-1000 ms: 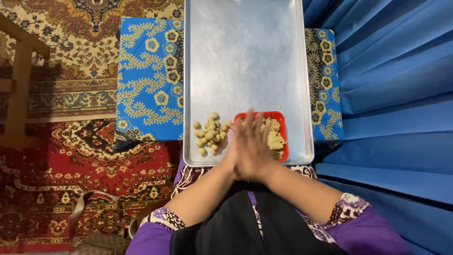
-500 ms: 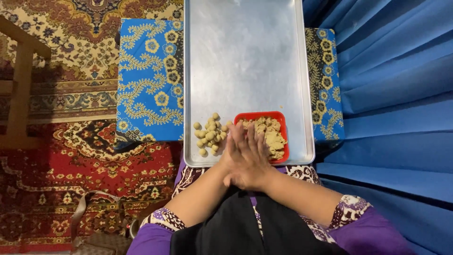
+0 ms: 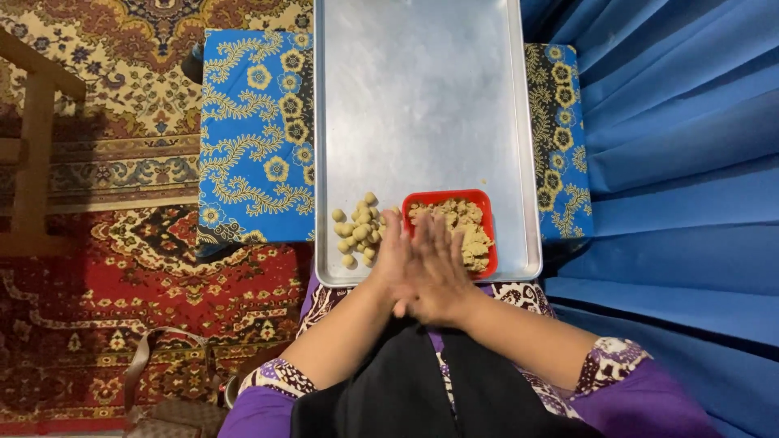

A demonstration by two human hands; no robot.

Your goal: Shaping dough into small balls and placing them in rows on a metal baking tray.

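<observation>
**Palms pressed together at the near edge of the tray**

Surface and room: a large metal tray [image 3: 422,97] fills the upper centre of the frame, long axis running top to bottom. It rests on a blue cloth with yellow flower patterns [image 3: 256,138] that shows on both sides of it. Left of the frame, a red and cream patterned carpet [image 3: 105,284]; a wooden frame [image 3: 36,146] stands at the far left edge. Blue pleated fabric [image 3: 682,146] covers the right side.

Things on the tray: a red square container [image 3: 485,207] sits in the lower right corner of the tray, filled with crumbly tan dough [image 3: 462,227]. Just left of it lies a loose cluster of small dough balls [image 3: 357,231], round, with no clear long axis; the cluster runs roughly up and down.

Hands: left hand [image 3: 398,264] and right hand [image 3: 442,272] meet at lower centre, palms flat against each other, fingers straight and pointing toward the top of the frame, overlapping the tray's near rim. Whether anything lies between the palms cannot be told. Both forearms angle in from the lower corners; purple sleeves [image 3: 625,389] with patterned cuffs.
</observation>
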